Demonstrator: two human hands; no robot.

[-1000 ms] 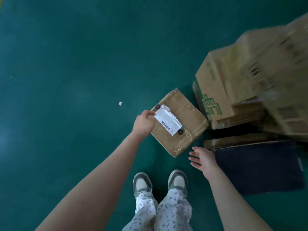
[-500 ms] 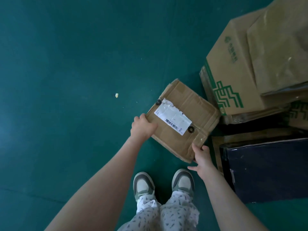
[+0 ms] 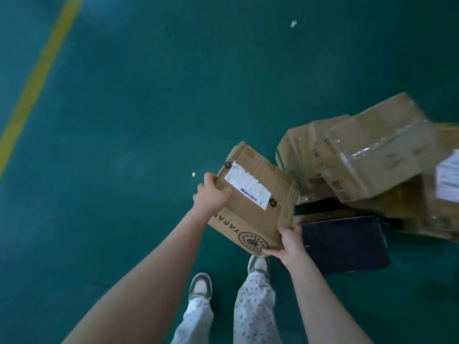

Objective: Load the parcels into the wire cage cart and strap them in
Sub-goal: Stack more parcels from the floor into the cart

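A flat brown cardboard parcel [image 3: 258,194] with a white shipping label and a round black logo on its near side hangs tilted above the green floor. My left hand [image 3: 211,194] grips its left edge, thumb on top. My right hand [image 3: 288,242] grips its near right corner, fingers curled under. A pile of other cardboard parcels [image 3: 367,160] lies on the floor to the right, blurred. No wire cage cart or strap is in view.
A dark navy flat box [image 3: 347,247] lies on the floor just right of my right hand, below the pile. A yellow line [image 3: 37,80] crosses the green floor at the far left. My two shoes [image 3: 201,286] stand below the parcel.
Both hands have lifted the labelled parcel off the floor and tipped it toward me, so its printed side shows. A second ago only my left hand touched it.
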